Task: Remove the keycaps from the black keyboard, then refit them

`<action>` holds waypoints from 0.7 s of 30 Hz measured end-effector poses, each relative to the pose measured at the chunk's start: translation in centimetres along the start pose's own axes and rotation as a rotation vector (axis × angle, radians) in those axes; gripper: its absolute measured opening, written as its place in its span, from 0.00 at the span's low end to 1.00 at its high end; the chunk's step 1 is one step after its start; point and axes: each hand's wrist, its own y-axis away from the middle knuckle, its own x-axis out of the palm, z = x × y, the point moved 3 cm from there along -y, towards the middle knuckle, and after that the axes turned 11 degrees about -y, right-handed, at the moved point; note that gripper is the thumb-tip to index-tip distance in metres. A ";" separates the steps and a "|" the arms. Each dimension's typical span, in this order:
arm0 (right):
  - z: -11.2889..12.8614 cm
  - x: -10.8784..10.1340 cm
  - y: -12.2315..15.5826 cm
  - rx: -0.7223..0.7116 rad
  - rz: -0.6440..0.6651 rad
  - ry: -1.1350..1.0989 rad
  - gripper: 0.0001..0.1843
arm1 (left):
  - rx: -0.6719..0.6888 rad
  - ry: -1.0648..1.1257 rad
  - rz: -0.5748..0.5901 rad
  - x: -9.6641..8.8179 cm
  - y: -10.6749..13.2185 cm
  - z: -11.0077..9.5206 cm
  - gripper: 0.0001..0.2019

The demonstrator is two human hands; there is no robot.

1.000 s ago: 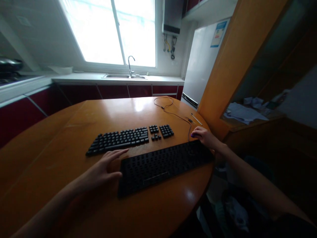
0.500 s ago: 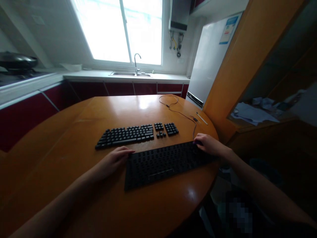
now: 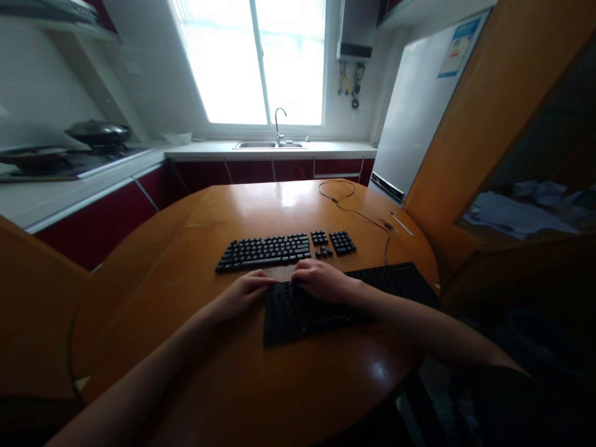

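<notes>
Curling its fingers over the keycap-less keyboard (image 3: 333, 316) by the table's (image 3: 158, 292) right edge, the right hand (image 3: 321, 280) is hiding its grip; the left hand (image 3: 242, 294) (fingers loosely straight, hold unclear) is resting at one corner.

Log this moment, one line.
left hand: at left end of keyboard base; right hand: over its left part; keycaps: laid out beyond

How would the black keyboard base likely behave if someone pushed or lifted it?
The keyboard base is probably stiff: it lies flat with no visible sag. Broad and low, it would likely slide rather than roll or tip. The thin cable meeting its far edge may trail along.
</notes>
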 end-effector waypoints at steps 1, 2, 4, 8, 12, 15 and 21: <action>0.2 0.6 -1.0 -0.020 0.016 0.007 0.08 | -0.003 -0.004 -0.004 0.0 0.0 -0.2 0.17; 0.3 1.1 -1.8 -0.041 0.036 0.014 0.08 | -0.005 -0.007 -0.010 -0.1 -0.1 -0.4 0.17; 0.4 2.0 -2.9 -0.082 0.084 0.042 0.08 | -0.002 -0.009 -0.023 -0.1 -0.1 -0.6 0.16; 0.4 2.9 -3.2 -0.168 0.198 0.155 0.08 | 0.003 -0.005 -0.029 -0.1 -0.2 -0.6 0.17; 0.4 1.9 -1.5 -0.168 0.217 0.247 0.10 | -0.005 0.000 -0.024 -0.1 -0.2 -0.3 0.18; 0.1 0.5 0.6 -0.088 0.228 0.289 0.12 | -0.015 0.000 -0.017 -0.2 -0.2 -0.2 0.18; -1.8 -2.6 5.7 0.067 0.180 0.283 0.17 | -0.023 0.032 -0.019 -0.1 -0.1 -0.1 0.18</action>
